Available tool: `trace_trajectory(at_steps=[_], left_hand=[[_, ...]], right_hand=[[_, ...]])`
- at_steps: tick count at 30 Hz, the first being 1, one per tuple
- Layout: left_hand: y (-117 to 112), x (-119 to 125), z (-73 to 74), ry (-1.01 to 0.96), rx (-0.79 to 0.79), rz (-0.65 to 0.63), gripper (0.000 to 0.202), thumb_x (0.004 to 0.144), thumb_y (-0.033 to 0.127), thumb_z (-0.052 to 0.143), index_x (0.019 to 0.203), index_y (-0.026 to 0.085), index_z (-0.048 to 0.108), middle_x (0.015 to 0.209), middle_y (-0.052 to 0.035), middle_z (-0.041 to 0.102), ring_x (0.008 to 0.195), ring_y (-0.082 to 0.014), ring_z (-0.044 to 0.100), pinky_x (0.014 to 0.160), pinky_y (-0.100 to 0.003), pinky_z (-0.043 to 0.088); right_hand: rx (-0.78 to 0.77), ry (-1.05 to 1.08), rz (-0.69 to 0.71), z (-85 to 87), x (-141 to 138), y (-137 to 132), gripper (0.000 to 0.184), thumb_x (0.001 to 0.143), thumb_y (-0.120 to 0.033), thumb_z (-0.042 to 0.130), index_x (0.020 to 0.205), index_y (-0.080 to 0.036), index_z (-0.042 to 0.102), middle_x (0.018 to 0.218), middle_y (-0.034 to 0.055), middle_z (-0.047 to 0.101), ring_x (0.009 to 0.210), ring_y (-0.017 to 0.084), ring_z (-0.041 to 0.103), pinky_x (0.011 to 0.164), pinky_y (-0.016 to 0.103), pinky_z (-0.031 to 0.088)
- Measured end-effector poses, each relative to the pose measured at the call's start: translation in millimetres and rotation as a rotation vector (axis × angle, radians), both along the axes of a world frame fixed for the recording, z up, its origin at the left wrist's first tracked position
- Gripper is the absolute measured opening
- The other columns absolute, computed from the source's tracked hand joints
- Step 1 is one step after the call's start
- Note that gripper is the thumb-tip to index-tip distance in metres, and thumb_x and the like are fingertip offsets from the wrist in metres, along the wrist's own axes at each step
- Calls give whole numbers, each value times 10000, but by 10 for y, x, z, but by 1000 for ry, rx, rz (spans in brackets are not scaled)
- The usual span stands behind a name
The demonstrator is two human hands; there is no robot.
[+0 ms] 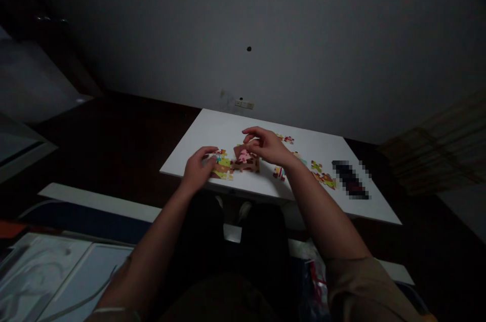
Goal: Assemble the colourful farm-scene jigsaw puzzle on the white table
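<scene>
A small white table (pixel 212 132) stands in front of me in a dim room. On it lies a partly joined colourful jigsaw cluster (pixel 231 164). My left hand (pixel 198 166) rests with curled fingers on the cluster's left edge. My right hand (pixel 266 145) hovers over the cluster's right side, its fingers pinched on a pink and brown puzzle piece (pixel 243 154). Loose puzzle pieces (pixel 322 175) lie scattered to the right of my right forearm, and a few more pieces (pixel 286 138) sit farther back.
A dark blurred-out object (pixel 349 178) lies on the table's right side. The floor around the table is dark. A grey wall rises behind, with a small socket (pixel 243 104) low on it. Pale flat items (pixel 56 271) lie at my lower left.
</scene>
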State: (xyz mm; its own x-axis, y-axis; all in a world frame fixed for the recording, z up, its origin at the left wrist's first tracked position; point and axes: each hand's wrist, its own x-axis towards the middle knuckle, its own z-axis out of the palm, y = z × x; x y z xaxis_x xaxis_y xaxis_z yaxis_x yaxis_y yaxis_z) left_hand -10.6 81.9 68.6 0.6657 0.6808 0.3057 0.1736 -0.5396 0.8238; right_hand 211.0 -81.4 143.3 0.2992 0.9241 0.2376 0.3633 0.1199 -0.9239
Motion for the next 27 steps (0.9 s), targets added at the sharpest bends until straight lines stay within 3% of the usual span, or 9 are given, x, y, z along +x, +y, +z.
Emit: trace_trajectory(at_steps=[3, 7, 10, 13, 15, 19, 27], left_hand=[[-281, 89, 94, -216, -360, -175, 274, 880, 392, 702, 1131, 289, 733, 1208, -63, 782, 1126, -329, 749, 1000, -518, 616], [-330, -24, 1, -272, -550, -158, 360, 788, 342, 812, 1132, 282, 724, 1205, -74, 787, 1104, -331, 767, 984, -517, 629], [-124, -312, -132, -215, -490, 53, 350, 801, 352, 799, 1131, 262, 720, 1186, -93, 792, 1102, -333, 766, 977, -517, 634], [166, -601, -224, -200, -362, 297, 314, 841, 374, 759, 1116, 227, 724, 1223, -122, 778, 1075, -326, 767, 986, -502, 630], [317, -700, -266, -178, -292, 379, 312, 869, 387, 723, 1121, 203, 734, 1200, -135, 780, 1068, -323, 762, 992, -494, 624], [398, -637, -350, -80, -119, 327, 282, 918, 374, 657, 1108, 203, 778, 1200, -122, 777, 1119, -303, 736, 1038, -464, 590], [294, -448, -442, 93, 145, 287, 306, 979, 399, 590, 1142, 251, 803, 1202, -108, 769, 1175, -304, 687, 1081, -441, 522]], right_hand=[[-8, -27, 73, -86, -186, 118, 437, 822, -157, 687, 1255, -218, 680, 1085, 34, 750, 800, 156, 725, 721, 280, 599], [-36, -73, 103, -338, -462, 287, 337, 852, -192, 698, 1178, -275, 720, 1083, 30, 786, 876, 216, 760, 823, 380, 640], [-37, -248, 30, -596, -679, 369, 334, 913, -188, 662, 1217, -313, 724, 1208, 44, 775, 1068, 261, 758, 981, 463, 618], [-30, -519, -3, -855, -888, 409, 365, 972, -209, 636, 1309, -330, 707, 1454, 50, 671, 1393, 292, 603, 1197, 520, 478], [-48, -641, 11, -994, -1000, 423, 370, 1003, -248, 625, 1359, -327, 690, 1541, 51, 606, 1492, 313, 504, 1251, 551, 409], [-94, -703, -40, -1141, -1092, 434, 434, 1023, -241, 603, 1436, -373, 633, 1593, 27, 559, 1546, 338, 427, 1271, 625, 350], [-123, -669, -115, -1170, -1015, 361, 440, 1027, -243, 591, 1446, -369, 634, 1623, 37, 526, 1556, 354, 409, 1273, 664, 309]])
